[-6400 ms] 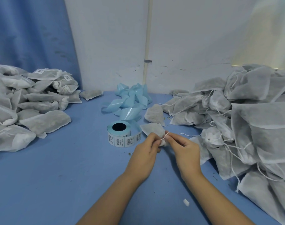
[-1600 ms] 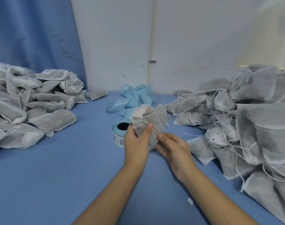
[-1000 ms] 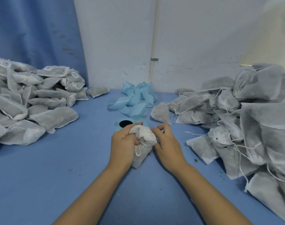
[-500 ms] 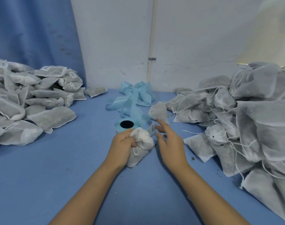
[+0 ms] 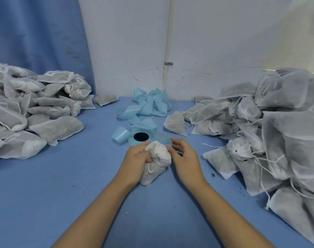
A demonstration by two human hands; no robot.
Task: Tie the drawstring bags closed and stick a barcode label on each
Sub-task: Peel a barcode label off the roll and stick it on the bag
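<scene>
Tied bag being held at the label roll, waiting for its barcode.

The left hand is gripping the small white non-woven drawstring bag just below its gathered neck, the bag's bottom resting on the blue desk. It is looking light, soft and squashy, so the cinched neck seems the surest hold. Its long axis is running away from the person, neck pointing at the pale blue roll of barcode labels. The right hand is curling its fingers at the roll's edge; whether it is pinching a label I cannot tell.
</scene>
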